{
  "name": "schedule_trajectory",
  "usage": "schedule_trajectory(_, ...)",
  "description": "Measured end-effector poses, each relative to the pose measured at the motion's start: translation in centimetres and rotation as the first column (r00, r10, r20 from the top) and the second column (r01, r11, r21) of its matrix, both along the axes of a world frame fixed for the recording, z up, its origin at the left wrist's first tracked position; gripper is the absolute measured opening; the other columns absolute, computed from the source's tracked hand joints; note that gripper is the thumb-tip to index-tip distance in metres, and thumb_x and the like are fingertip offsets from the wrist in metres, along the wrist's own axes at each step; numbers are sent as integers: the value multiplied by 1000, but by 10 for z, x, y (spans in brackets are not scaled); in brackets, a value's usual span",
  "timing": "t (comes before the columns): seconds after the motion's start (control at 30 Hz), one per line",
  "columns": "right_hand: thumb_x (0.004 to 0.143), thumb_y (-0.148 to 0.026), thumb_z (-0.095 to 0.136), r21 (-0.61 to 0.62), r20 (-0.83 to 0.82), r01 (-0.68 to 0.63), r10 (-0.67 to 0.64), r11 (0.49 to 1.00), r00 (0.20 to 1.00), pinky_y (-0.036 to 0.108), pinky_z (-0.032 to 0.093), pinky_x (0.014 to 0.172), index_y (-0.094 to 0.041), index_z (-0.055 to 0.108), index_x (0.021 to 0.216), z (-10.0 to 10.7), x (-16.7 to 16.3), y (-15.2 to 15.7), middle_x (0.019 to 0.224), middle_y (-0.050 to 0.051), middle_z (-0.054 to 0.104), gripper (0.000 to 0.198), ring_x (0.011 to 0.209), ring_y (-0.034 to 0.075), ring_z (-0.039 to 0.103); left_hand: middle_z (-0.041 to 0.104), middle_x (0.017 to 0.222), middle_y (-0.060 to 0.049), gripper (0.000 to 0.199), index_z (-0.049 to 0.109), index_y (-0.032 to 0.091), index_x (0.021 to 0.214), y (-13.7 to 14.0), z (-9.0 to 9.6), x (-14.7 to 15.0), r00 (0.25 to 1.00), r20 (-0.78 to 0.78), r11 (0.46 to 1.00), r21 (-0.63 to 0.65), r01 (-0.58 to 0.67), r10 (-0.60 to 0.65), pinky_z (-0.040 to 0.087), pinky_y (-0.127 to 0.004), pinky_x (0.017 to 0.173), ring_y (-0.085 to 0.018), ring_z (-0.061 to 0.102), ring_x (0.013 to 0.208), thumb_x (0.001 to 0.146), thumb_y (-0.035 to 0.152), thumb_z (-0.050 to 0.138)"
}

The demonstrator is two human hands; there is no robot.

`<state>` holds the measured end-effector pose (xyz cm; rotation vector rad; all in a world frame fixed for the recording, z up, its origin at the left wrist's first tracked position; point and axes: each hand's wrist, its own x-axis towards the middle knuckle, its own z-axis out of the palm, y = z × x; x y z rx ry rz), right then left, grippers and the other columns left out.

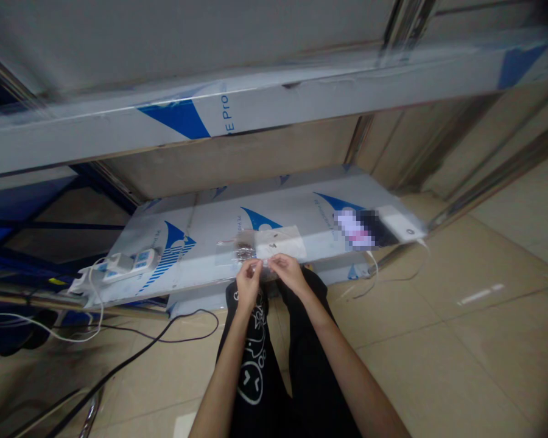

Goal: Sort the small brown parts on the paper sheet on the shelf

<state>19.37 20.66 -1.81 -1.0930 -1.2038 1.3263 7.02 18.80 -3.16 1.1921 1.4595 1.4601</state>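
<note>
My left hand [249, 275] and my right hand [285, 270] meet at the front edge of the low shelf [210, 210], fingertips almost touching. Both are closed in a pinch, and whatever lies between the fingers is too small to make out. Just beyond them a white sheet [290, 241] lies flat, with a few tiny dark pieces [273, 245] on it. Left of the sheet is a clear plastic bag [245, 246] with dark reddish-brown contents, close to my left fingertips.
A power strip [141, 261] with a white plug [120, 263] sits at the shelf's left end. A lit phone [355, 229], a dark object and a white device [404, 224] with cables occupy the right. Above runs a film-covered beam [274, 103]. A black cable [132, 359] crosses the floor.
</note>
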Motion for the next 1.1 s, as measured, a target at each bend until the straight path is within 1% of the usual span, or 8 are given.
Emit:
schedule_trajectory(0.23, 70, -38, 61, 66, 94, -50, 44, 997, 995, 28, 48, 66, -15, 64, 74, -11, 0, 1, 74, 6, 66, 24, 69, 17, 61, 60, 79, -3, 18, 63, 16, 73, 0, 0, -1, 998, -63, 999, 42, 3, 0, 43, -28, 77, -15, 56, 79, 71, 34, 60)
schedule_trajectory(0.4, 71, -37, 60, 68, 99, -61, 54, 996, 994, 28, 48, 66, -15, 65, 76, -10, 0, 1, 76, 6, 67, 24, 69, 17, 61, 59, 79, -3, 18, 62, 16, 75, -1, 0, 0, 998, -68, 999, 34, 12, -9, 43, -28, 75, -15, 56, 79, 72, 33, 59)
schedule_trajectory(0.5, 70, -38, 61, 31, 66, -51, 49, 998, 997, 27, 48, 61, -15, 65, 77, -8, 0, 0, 75, 6, 67, 25, 63, 16, 61, 60, 80, -4, 20, 62, 16, 77, -1, -1, 0, 999, -38, 1000, 25, 3, -3, 44, -27, 75, -15, 56, 79, 71, 35, 60)
schedule_trajectory(0.6, 68, -38, 64, -6, 34, -8, 8, 1000, 999, 26, 47, 59, -14, 66, 74, -6, -1, 0, 71, 7, 67, 25, 61, 16, 60, 61, 79, -3, 22, 61, 16, 78, -1, -4, 0, 1000, 1, 1000, 9, -30, 30, 44, -27, 75, -15, 56, 78, 71, 36, 60)
schedule_trajectory(0.77, 65, -37, 66, -1, 13, 19, -19, 1000, 1000, 26, 46, 59, -13, 65, 69, -5, -1, 0, 67, 6, 66, 24, 60, 15, 59, 59, 73, -1, 19, 58, 15, 67, 1, -7, -1, 994, 79, 997, 32, -72, 69, 42, -26, 75, -13, 54, 75, 70, 34, 61)
schedule_trajectory(0.87, 68, -39, 64, -7, 12, -12, 13, 1000, 1000, 22, 44, 53, -14, 62, 63, -4, 0, 0, 63, 3, 64, 26, 57, 13, 57, 58, 73, 0, 20, 56, 14, 61, 2, -6, -2, 988, 126, 994, 39, -100, 94, 41, -25, 75, -12, 53, 75, 67, 32, 64)
schedule_trajectory(0.97, 74, -44, 55, -44, 5, -85, 86, 995, 996, 19, 37, 43, -15, 61, 67, -3, 2, 0, 60, 2, 61, 31, 53, 12, 54, 57, 72, 1, 20, 56, 14, 59, 1, -2, -3, 978, 184, 994, 24, -104, 98, 41, -24, 74, -11, 53, 74, 66, 31, 65)
schedule_trajectory(1.1, 77, -45, 52, -30, -10, -95, 94, 995, 995, 18, 35, 43, -15, 59, 66, -1, 4, 0, 61, 1, 59, 33, 54, 11, 53, 56, 72, 1, 21, 55, 15, 57, 0, 1, -2, 978, 195, 996, 27, -86, 79, 40, -24, 75, -11, 52, 74, 67, 30, 64)
